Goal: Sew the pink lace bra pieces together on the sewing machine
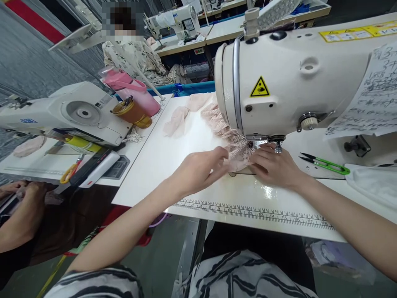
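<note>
A pale pink gathered fabric (221, 124) runs across the white table and under the head of a white sewing machine (279, 82). My left hand (203, 167) pinches the near edge of this fabric, left of the needle area. Close by the presser foot, my right hand (274, 163) lies over the fabric with bent fingers pressing on it. The fingertips are partly hidden beneath the machine head. Green-handled thread snips (325, 163) rest on the machine bed to the right of my right hand.
A ruler strip (248, 212) follows the table's front edge. On the left stand a second sewing machine (71, 111), a pink bottle (136, 91) and a brown cup (132, 114). A co-worker's hands (31, 194) are at far left; another person (133, 58) sits behind.
</note>
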Demonstrator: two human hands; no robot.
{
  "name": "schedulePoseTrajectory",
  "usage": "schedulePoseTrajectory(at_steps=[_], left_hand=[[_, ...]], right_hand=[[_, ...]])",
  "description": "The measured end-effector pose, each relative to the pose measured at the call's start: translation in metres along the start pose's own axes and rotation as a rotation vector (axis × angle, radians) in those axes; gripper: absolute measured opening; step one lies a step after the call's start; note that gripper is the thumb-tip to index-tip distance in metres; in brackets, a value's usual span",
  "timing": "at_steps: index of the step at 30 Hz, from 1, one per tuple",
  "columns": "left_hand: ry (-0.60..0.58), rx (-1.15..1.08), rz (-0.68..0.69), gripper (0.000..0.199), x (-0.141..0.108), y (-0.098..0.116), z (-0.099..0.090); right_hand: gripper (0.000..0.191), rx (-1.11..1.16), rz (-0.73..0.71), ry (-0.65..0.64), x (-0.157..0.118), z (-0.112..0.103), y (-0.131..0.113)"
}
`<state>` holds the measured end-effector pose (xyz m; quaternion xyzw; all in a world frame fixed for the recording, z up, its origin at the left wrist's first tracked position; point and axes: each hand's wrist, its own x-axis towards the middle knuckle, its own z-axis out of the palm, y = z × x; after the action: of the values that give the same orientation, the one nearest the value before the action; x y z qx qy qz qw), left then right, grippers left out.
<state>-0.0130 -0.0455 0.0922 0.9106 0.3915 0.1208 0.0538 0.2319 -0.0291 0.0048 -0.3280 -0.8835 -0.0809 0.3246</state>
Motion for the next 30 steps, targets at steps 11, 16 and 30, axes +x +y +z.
schedulePoseTrajectory(at_steps=[11, 16, 30], left_hand=[[0.193, 0.370, 0.518, 0.031, 0.038, -0.015, 0.050], [0.261, 0.360, 0.521, 0.031, 0.036, -0.017, 0.049], [0.170, 0.066, 0.350, 0.038, 0.030, -0.027, 0.087]], right_hand=[[0.021, 0.018, 0.033, -0.037, -0.002, 0.002, 0.004], [0.013, 0.017, 0.012, -0.092, 0.000, 0.005, 0.000], [0.023, -0.005, -0.051, -0.091, 0.006, 0.001, 0.001]])
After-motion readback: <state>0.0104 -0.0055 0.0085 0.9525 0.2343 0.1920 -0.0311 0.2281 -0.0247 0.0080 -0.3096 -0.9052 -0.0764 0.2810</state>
